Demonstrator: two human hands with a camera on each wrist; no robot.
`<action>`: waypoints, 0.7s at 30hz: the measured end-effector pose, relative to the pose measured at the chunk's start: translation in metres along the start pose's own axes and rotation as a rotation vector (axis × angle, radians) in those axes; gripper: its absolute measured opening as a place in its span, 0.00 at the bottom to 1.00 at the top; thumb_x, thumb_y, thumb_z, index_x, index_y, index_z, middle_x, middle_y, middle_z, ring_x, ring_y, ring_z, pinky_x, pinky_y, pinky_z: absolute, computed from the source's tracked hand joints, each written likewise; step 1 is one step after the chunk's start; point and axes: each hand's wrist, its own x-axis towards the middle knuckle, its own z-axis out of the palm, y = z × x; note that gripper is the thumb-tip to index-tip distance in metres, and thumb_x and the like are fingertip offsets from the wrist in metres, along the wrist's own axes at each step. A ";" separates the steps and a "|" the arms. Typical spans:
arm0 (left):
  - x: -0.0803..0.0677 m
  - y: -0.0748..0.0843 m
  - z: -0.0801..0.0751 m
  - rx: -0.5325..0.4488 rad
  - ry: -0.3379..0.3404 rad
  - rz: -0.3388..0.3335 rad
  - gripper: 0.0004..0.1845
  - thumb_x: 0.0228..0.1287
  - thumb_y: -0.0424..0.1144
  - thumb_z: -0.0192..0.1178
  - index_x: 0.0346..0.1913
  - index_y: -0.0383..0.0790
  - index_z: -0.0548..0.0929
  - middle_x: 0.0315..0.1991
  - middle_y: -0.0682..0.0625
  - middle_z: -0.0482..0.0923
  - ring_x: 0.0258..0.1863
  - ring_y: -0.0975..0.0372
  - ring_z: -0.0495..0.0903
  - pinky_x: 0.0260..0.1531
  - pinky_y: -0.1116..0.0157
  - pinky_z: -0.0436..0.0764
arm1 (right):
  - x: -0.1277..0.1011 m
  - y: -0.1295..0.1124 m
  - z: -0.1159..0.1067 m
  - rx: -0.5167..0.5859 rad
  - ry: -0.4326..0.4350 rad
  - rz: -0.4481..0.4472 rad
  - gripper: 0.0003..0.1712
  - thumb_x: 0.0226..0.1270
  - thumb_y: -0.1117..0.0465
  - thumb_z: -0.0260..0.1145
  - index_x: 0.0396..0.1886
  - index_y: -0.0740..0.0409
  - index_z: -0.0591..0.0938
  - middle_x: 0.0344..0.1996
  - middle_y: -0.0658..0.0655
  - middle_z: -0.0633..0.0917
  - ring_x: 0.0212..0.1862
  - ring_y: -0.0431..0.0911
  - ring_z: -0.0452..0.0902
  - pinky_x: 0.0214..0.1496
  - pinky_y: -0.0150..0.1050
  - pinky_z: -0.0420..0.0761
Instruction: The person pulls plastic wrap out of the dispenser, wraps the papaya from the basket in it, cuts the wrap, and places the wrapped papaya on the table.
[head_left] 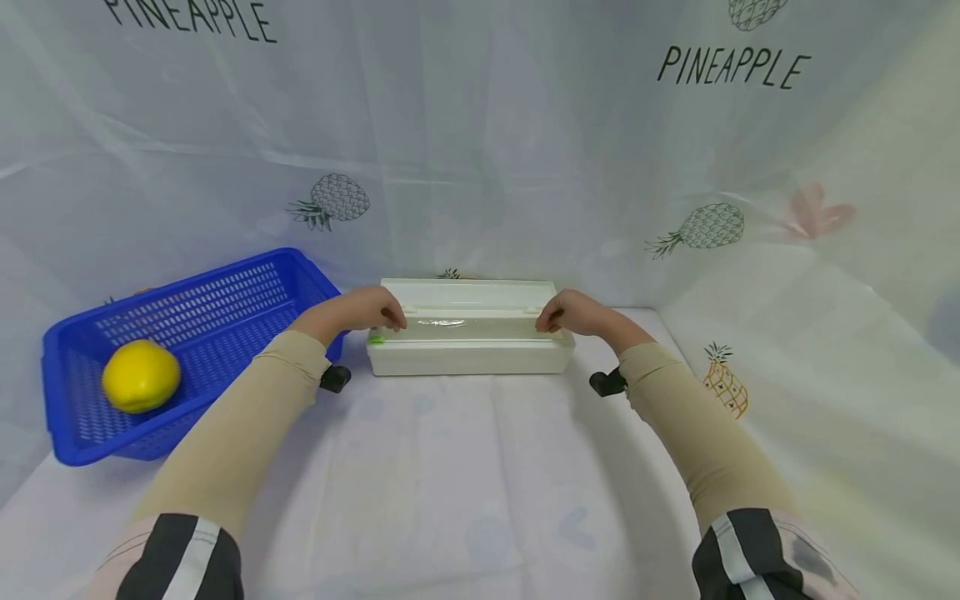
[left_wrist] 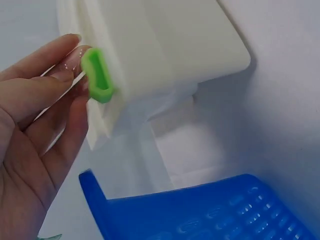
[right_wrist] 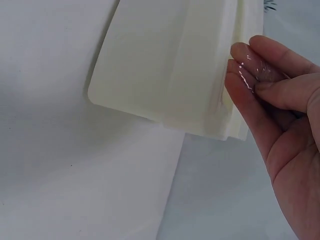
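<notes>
Both hands pinch the clear film at either end of the white wrap dispenser (head_left: 471, 333) by the table's back edge, left hand (head_left: 373, 308) beside the green slider (left_wrist: 98, 75), right hand (head_left: 572, 312) opposite, probably to keep the sheet even.

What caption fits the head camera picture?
Two hands, left and right, pinch clear film at a white dispenser box.

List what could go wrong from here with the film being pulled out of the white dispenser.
1. Both the left hand and the right hand pinch only the thin edge of the cling film; it may slip free or tear.
2. An uneven pull could bunch the film so it sticks to itself.
3. The left fingers sit right by the green slider on the dispenser; bumping it might cut the film early.
</notes>
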 end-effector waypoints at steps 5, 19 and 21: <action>-0.005 0.006 -0.004 -0.140 0.008 -0.044 0.14 0.71 0.24 0.51 0.54 0.27 0.81 0.50 0.36 0.80 0.49 0.49 0.80 0.47 0.58 0.82 | -0.002 -0.004 -0.004 -0.008 0.017 -0.012 0.18 0.67 0.83 0.50 0.44 0.73 0.84 0.42 0.66 0.85 0.48 0.58 0.81 0.50 0.42 0.82; -0.005 0.012 -0.018 -0.223 0.014 -0.042 0.13 0.68 0.20 0.50 0.51 0.27 0.81 0.48 0.34 0.80 0.45 0.48 0.82 0.48 0.55 0.81 | -0.008 -0.013 -0.017 -0.075 0.035 -0.010 0.12 0.68 0.72 0.59 0.46 0.67 0.85 0.42 0.61 0.86 0.47 0.53 0.81 0.50 0.46 0.81; -0.006 0.015 -0.020 -0.212 0.010 -0.024 0.15 0.67 0.18 0.48 0.50 0.27 0.82 0.49 0.35 0.80 0.46 0.46 0.81 0.49 0.54 0.80 | -0.009 -0.014 -0.019 -0.074 0.028 -0.032 0.12 0.68 0.71 0.59 0.47 0.68 0.85 0.43 0.63 0.85 0.48 0.54 0.81 0.51 0.46 0.80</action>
